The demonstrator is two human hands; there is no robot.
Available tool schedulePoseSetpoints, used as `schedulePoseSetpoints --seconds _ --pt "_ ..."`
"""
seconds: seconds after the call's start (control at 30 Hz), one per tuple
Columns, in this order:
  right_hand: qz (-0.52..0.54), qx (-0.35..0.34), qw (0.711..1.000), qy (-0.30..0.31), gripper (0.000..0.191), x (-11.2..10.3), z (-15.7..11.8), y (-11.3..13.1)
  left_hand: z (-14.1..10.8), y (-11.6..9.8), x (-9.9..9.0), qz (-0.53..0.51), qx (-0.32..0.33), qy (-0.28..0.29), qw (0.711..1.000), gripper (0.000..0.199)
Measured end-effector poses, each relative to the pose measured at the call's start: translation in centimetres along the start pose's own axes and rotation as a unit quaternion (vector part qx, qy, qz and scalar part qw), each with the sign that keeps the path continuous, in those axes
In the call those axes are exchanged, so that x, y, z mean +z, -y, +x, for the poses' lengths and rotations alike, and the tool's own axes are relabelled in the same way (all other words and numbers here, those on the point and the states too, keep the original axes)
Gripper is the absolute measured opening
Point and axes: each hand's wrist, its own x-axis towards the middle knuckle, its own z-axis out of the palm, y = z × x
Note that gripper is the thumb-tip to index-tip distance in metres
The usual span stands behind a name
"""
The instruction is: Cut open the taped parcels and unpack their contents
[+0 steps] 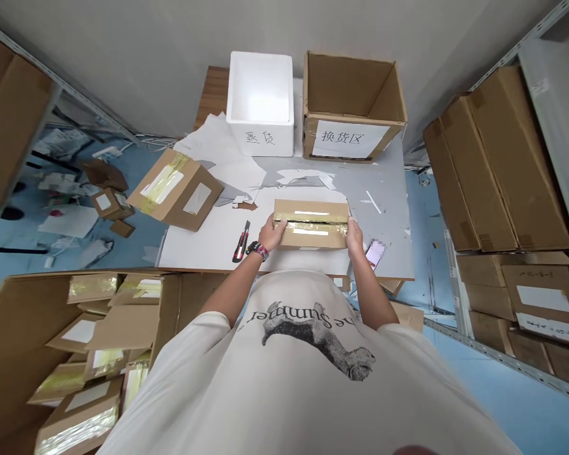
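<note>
A cardboard box (313, 239) with yellowish clear tape is between my hands at the front of the table. Its taped top seam is slit, leaving a narrow dark gap between the flaps. My left hand (272, 233) grips the left end, with the thumb on top near the seam. On the right end, my right hand (354, 234) is closed around the edge. A red and black utility knife (241, 241) lies left of my left hand. Just right of my right hand rests a phone (374, 254), its screen partly blurred.
A white foam box (260, 136) and an open cardboard bin (308, 142) with a paper label stand at the back. A taped carton (184, 202) sits at the table's left edge. Below left, a large carton (171, 309) holds several parcels. Shelves (459, 297) with boxes flank the right side.
</note>
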Motion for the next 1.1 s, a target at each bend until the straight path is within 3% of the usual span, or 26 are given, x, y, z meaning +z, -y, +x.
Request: schedulePoseSetpoints --seconds 0.1,0.2,0.4,0.47,0.57,0.63,0.7,0.8,0.9,1.0,1.1 --pt "-0.033 0.028 0.999 -0.005 0.084 1.8 -0.1 -0.2 0.3 -0.7 -1.3 -0.009 -0.025 -0.029 0.999 0.077" --pt "-0.028 0.005 1.0 0.005 0.088 2.9 -0.8 -0.5 0.2 -0.5 -2.7 -0.05 -0.06 -0.024 0.997 0.072" --pt "-0.01 0.004 0.999 0.031 0.085 2.8 -0.6 -0.3 0.8 -0.9 -3.6 -0.033 -0.089 0.005 0.995 0.066" --pt "-0.004 -0.011 0.999 0.044 0.084 2.6 0.0 0.2 1.0 -1.1 -3.8 -0.031 -0.059 0.009 0.998 0.068" --pt "0.067 -0.053 0.994 0.064 0.087 2.9 0.1 0.5 0.7 -0.8 -3.9 -0.062 0.035 0.006 0.997 0.08" --pt "0.132 -0.067 0.987 0.065 0.091 3.5 -0.6 0.2 -0.1 -0.2 -3.7 -0.077 0.092 -0.003 0.993 0.089" --pt "0.178 -0.047 0.982 0.05 0.092 4.2 -2.0 -0.6 -1.3 0.7 -3.3 -0.083 0.101 -0.01 0.991 0.095" --pt "0.196 0.035 0.98 0.027 0.088 5.0 -4.6 -2.1 -3.1 2.5 -2.6 -0.112 0.028 0.0 0.993 0.095" --pt "0.189 0.113 0.975 0.013 0.084 5.0 -6.4 -3.0 -4.1 3.8 -2.2 -0.151 -0.072 -0.002 0.986 0.077" --pt "0.182 0.127 0.975 0.026 0.077 4.6 -6.8 -3.0 -3.6 4.1 -2.1 -0.149 -0.122 -0.019 0.981 0.058" --pt "0.138 0.132 0.981 0.033 0.072 4.5 -6.2 -2.3 -2.1 3.6 -2.2 -0.109 -0.14 -0.023 0.984 0.069"
